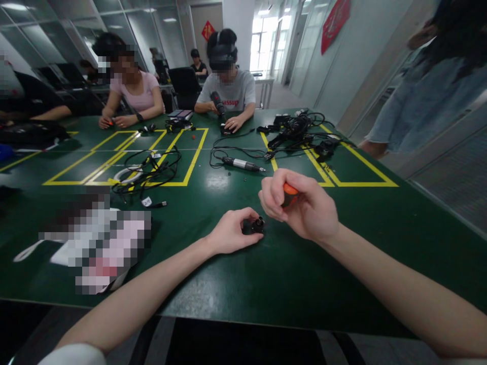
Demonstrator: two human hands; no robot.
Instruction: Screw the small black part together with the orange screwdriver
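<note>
My left hand (232, 232) rests on the green table (213, 284), with thumb and fingers curved round a small black part (258, 224). A short round post stands up on that part. Just to the right and higher up is my right hand (300, 205), its fingers wrapped round an orange-and-black handle (290, 189). Only the orange end and a dark stretch of the handle show. The fingers cover the rest, so its exact kind is not visible. The handle appears apart from the black part.
A corded electric screwdriver (241, 163) lies beyond my hands, with tiny dark bits near it. Black cables (152, 172) lie left, and a cable pile (292, 132) back right. Blurred pouches (114, 243) lie near left. A person opposite (228, 91) holds a black tool.
</note>
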